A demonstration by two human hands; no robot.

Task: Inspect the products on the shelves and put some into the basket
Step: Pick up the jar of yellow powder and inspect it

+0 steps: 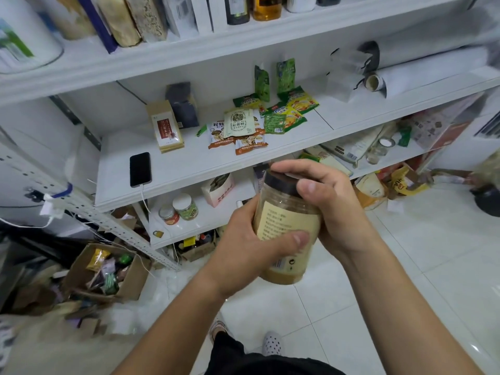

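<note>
While our left hand (244, 246) is wrapping the jar (286, 228) and our right hand (328, 201) is curling over its dark lid (280, 182) before the shelf (189, 169), we are seeing snack packets (243, 128), a phone (140, 169); label print unreadable.

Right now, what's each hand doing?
Left hand: holding the jar around its body.
Right hand: holding the same jar, fingers curled over the lid.

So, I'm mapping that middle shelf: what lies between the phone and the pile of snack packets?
A tan paper bag stands between the phone and the snack packets, in the head view.
</note>
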